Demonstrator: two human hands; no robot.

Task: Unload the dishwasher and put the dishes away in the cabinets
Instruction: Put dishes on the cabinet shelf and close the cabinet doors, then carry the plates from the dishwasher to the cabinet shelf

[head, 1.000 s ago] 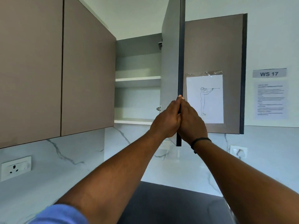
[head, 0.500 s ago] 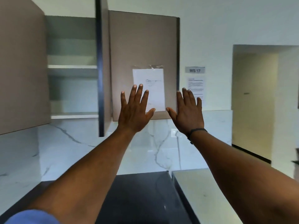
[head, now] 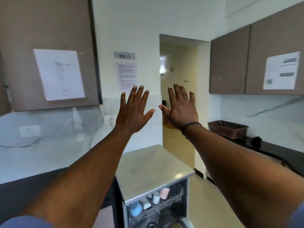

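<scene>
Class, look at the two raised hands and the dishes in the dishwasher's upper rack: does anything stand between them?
Nothing visible does. The left hand and right hand are raised, open and empty. The blue cup and white cup sit exposed in the pulled-out rack.

Taupe cabinet (head: 49,22), white grey-veined marble backsplash (head: 49,137), black countertop (head: 279,153), blue cup (head: 135,209) in the dishwasher (head: 148,168).

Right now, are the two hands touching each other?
Apart. The head view shows the left hand and the right hand raised with fingers spread, and pale wall shows in the gap between the thumbs.
</scene>
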